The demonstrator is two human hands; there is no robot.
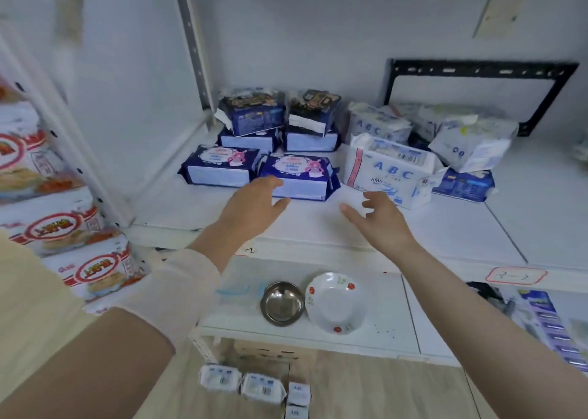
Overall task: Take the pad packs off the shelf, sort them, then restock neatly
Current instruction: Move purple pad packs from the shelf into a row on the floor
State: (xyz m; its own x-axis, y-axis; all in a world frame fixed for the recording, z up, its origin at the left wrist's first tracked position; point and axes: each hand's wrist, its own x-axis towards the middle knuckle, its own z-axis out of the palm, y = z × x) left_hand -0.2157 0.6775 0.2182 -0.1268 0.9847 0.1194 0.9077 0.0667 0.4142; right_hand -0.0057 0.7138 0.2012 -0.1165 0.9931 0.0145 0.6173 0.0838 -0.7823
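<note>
Both your hands are empty, with the fingers spread. Your left hand (254, 207) reaches the front edge of the dark blue pack (299, 177) at mid-frame, though I cannot tell whether it touches. Your right hand (383, 220) hovers just in front of the white pack (389, 172), right of centre. Most pad packs sit on the shelf (318, 224) across the centre and right, and a few small packs (241, 383) lie on the floor at the bottom.

The wrappers look like slick, glossy film over soft filling, so a one-handed pinch could slip or crush a corner. Behind the blue pack, the stacked packs (251, 113) sit crooked with loose white flaps, and dragging the front row may topple them. The loose heap (471, 145) at the right leans on its neighbours, so pulling the white pack could bring it down. Anything that slides off the front lip would likely drop toward the steel bowl (281, 302) and the flowered dish (334, 302) below, and that dish looks hard and breakable.

The packs are squashy rectangular pillows with crimped ends. The bowl is round, smooth and shiny.
</note>
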